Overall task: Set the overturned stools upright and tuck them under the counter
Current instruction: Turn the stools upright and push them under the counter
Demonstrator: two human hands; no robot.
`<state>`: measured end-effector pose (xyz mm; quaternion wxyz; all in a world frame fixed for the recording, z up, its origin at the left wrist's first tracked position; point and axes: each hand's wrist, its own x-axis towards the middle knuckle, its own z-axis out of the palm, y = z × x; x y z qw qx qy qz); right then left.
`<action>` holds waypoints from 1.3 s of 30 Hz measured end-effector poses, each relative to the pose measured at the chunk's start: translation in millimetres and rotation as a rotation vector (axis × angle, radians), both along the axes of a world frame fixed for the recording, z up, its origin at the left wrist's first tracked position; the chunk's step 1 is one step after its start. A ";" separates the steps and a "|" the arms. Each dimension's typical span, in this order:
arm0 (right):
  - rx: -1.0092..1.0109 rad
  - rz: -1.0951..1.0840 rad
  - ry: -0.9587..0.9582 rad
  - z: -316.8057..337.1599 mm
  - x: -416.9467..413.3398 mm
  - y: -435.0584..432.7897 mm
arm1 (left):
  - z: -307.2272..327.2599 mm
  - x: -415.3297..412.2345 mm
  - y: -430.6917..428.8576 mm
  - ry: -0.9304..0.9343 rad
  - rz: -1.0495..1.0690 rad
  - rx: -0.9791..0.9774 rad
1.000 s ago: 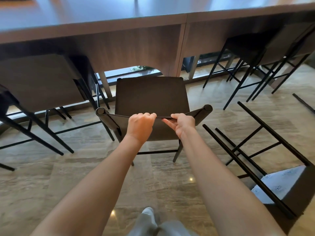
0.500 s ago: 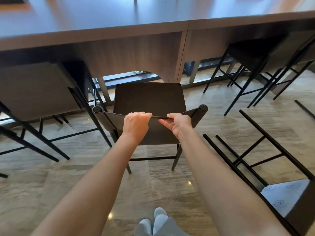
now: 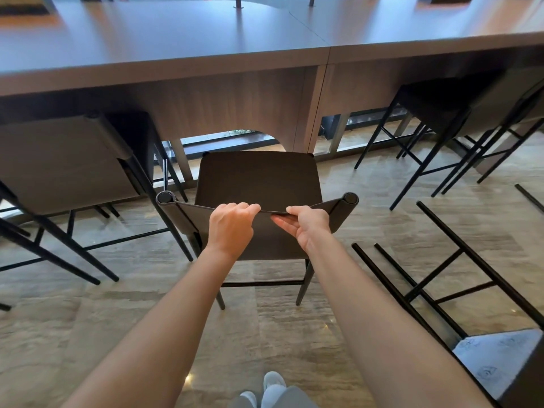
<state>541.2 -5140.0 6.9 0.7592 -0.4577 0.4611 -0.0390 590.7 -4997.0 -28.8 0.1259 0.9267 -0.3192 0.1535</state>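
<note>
Hands, left (image 3: 231, 228) and right (image 3: 310, 228), around stool (image 3: 259, 175) backrest

Left hand (image 3: 232, 228), right hand (image 3: 309, 228): curled grips.

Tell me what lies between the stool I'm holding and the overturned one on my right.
Only bare stone floor. The head view shows an open strip between the held stool and the nearest legs of the overturned stool.
</note>
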 end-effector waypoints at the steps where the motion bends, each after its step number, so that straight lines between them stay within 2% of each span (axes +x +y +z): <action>1: -0.001 0.002 0.001 -0.2 0.0 -0.5 | 0.8 -0.4 -0.3 0.001 0.000 -0.004; 13: 0.015 0.008 -0.030 -1.0 1.2 -3.1 | 6.8 -2.9 -1.9 -0.020 0.011 -0.009; 19: 0.016 0.023 -0.032 -2.9 1.1 -3.9 | 9.0 -4.3 -2.6 -0.005 0.032 0.014; 23: 0.026 0.034 -0.047 -3.0 0.9 -6.4 | 11.4 -9.1 -6.3 0.051 0.051 -0.042; 26: 0.113 0.082 -0.038 -2.1 -2.6 -8.3 | 17.7 -13.3 -7.4 0.234 0.088 -0.208; 29: 0.259 0.108 -0.019 -1.2 -7.5 -10.6 | 32.3 -18.5 -2.9 0.419 0.127 -0.469; 31: 0.329 0.063 -0.042 0.1 -8.1 -14.5 | 39.7 -24.0 -1.2 0.436 0.186 -0.621; 34: 0.408 0.022 -0.075 2.4 -4.7 -21.5 | 47.1 -31.3 -1.2 0.461 0.390 -0.820; 39: 0.450 -0.006 -0.064 -0.2 5.1 -24.7 | 52.0 -24.1 -6.3 0.585 0.662 -1.156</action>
